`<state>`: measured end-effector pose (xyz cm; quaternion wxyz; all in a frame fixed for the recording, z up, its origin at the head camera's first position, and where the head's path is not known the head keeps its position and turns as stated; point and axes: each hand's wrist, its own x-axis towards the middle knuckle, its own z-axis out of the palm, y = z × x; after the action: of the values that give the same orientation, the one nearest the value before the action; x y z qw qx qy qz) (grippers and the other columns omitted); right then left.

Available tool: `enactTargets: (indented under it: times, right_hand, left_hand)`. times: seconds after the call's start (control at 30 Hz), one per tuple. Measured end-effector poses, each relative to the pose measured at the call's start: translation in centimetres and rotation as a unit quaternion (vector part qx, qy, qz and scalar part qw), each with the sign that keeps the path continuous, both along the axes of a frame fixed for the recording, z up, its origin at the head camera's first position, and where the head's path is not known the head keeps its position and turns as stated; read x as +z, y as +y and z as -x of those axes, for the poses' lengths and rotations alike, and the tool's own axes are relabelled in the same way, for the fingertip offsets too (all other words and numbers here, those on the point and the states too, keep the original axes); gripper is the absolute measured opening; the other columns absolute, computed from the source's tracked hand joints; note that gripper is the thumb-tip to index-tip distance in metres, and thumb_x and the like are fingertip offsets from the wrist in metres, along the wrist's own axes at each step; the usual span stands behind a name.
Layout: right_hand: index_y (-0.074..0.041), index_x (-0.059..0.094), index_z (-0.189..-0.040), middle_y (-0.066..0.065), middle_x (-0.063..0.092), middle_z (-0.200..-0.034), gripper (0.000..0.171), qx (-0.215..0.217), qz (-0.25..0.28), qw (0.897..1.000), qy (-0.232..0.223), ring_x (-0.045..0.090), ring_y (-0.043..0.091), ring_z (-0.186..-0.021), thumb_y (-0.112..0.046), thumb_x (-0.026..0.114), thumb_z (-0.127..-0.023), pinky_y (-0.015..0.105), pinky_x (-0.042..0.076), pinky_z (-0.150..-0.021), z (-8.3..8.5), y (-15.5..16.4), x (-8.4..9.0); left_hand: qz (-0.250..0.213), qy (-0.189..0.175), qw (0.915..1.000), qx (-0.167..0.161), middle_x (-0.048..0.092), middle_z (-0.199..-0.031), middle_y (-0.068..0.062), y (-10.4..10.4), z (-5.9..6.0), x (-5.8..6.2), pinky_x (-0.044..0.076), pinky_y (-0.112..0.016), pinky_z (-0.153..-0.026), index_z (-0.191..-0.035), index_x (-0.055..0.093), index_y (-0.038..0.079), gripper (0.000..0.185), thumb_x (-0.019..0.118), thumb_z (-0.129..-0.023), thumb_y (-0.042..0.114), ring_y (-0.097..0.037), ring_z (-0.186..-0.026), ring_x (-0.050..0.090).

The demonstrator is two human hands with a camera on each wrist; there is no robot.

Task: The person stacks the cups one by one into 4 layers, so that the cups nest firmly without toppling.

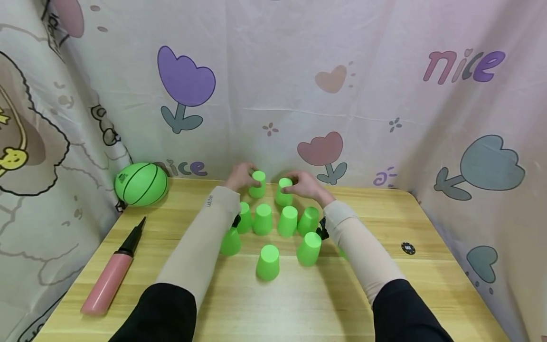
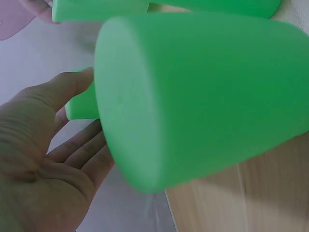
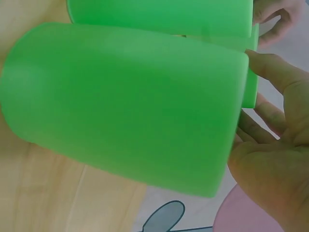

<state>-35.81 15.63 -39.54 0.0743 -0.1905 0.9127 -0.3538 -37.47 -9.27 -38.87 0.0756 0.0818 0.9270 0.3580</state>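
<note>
Several green cups stand upside down in rows on the wooden table (image 1: 384, 285). At the far row my left hand (image 1: 244, 177) holds the top of one green cup (image 1: 258, 185) between thumb and fingers. My right hand (image 1: 299, 185) grips the neighbouring green cup (image 1: 283, 192) the same way. In the left wrist view that held cup (image 2: 81, 104) sits between my thumb (image 2: 67, 86) and fingers, behind a large nearer cup (image 2: 203, 96). In the right wrist view another near cup (image 3: 130, 101) hides most of the held cup (image 3: 250, 94).
A green ball (image 1: 141, 184) lies at the table's back left corner. A pink hand pump (image 1: 110, 278) lies along the left edge and a small black disc (image 1: 408, 248) at the right. Printed cloth hangs behind and on both sides.
</note>
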Motion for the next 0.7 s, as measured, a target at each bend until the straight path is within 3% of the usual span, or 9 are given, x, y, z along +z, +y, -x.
enactTargets:
  times: [0.37,0.57,0.7]
  right_hand:
    - [-0.002,0.060,-0.145,0.019,0.065,-0.142,0.055,0.006,-0.006,1.000,-0.014,0.061,0.036,-0.132,-0.022,0.076,-0.097,0.049,0.050,-0.115,1.7,-1.0,0.2]
    - [-0.001,0.058,-0.146,0.021,0.062,-0.145,0.055,0.010,-0.012,1.000,-0.021,0.059,0.038,-0.134,-0.020,0.076,-0.097,0.049,0.050,-0.116,2.2,-1.6,0.6]
    - [-0.001,0.058,-0.146,0.021,0.061,-0.146,0.055,0.010,-0.019,0.999,-0.027,0.059,0.038,-0.134,-0.019,0.076,-0.097,0.048,0.050,-0.115,2.3,-1.7,0.6]
  left_hand:
    - [0.024,-0.008,0.9997,-0.005,0.058,-0.147,-0.020,0.7,0.1,0.0,0.049,-0.052,-0.114,-0.139,0.061,0.004,0.057,0.084,-0.088,0.012,-0.040,-0.135,0.054]
    - [0.037,-0.026,0.9990,0.006,0.055,-0.152,-0.019,0.8,0.2,0.2,0.048,-0.055,-0.115,-0.142,0.059,0.008,0.058,0.083,-0.090,0.017,-0.040,-0.140,0.051]
    - [0.048,-0.044,0.9979,-0.005,0.050,-0.158,-0.018,0.8,0.2,0.6,0.045,-0.057,-0.119,-0.149,0.054,0.008,0.066,0.083,-0.091,0.019,-0.041,-0.145,0.047]
